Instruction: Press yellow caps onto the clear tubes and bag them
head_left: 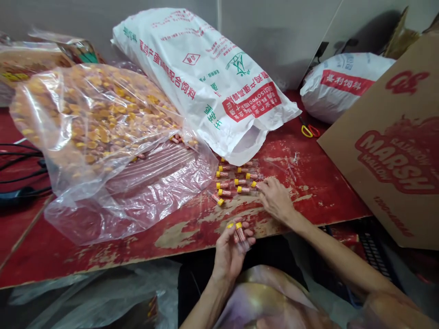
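Observation:
My left hand (226, 256) is closed around a couple of small clear tubes (241, 233) with yellow caps and pinkish contents, just over the table's front edge. The fingers of my right hand (277, 199) are on the clear end of another yellow-capped tube (254, 184), at the right side of a loose group. Several similar tubes (225, 193) lie on the red tabletop to the left of that hand, most with caps pointing left. One tube (217, 199) lies slantwise at the group's near left.
A large clear bag (99, 119) full of yellow caps covers the table's left. Behind the tubes lies a white printed sack (202, 77). A second sack (343, 84), scissors (309, 131) and a cardboard box (387, 151) are at right. Black cables (22, 160) lie far left.

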### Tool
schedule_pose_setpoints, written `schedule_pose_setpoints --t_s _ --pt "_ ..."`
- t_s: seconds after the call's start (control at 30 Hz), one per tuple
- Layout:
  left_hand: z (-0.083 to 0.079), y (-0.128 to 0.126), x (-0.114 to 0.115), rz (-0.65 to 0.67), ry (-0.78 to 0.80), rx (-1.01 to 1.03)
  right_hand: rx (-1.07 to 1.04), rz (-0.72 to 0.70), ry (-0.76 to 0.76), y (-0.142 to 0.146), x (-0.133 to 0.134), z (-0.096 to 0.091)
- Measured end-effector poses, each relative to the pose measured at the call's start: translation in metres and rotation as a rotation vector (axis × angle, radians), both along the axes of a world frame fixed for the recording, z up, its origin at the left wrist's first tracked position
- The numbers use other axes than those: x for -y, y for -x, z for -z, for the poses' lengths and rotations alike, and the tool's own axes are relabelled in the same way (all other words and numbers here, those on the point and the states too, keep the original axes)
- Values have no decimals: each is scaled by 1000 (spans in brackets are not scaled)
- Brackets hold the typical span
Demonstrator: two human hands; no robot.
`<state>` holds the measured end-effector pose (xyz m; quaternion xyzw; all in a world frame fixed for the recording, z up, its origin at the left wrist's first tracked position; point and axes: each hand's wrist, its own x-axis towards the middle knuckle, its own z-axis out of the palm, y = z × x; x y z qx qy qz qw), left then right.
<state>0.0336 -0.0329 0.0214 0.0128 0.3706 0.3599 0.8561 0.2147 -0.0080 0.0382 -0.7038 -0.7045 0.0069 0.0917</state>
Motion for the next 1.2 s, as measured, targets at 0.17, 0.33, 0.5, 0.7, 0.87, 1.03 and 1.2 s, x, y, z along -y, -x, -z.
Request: schedule_pose_setpoints --t_s 0.17,0.33,0.5,0.7,0.87,1.03,1.2 --pt "1 2 3 2 -19 13 113 -15 122 -40 -22 19" --pt "5 2 0 47 -42 26 138 -12 413 -45 -7 -13" --pt "8 -5 -4 76 -35 22 273 -160 545 -36 -5 -18" --pt "9 -11 -8 23 -50 -5 157 -175 434 -35 -1 3" --pt "9 -9 -4 -80 -53 58 -129 -239 122 20 30 7" --pt "13 -1 -5 -231 30 41 -197 -447 -50 58 40 -3" --pt "9 7 -7 -128 4 112 12 -119 7 26 -12 7"
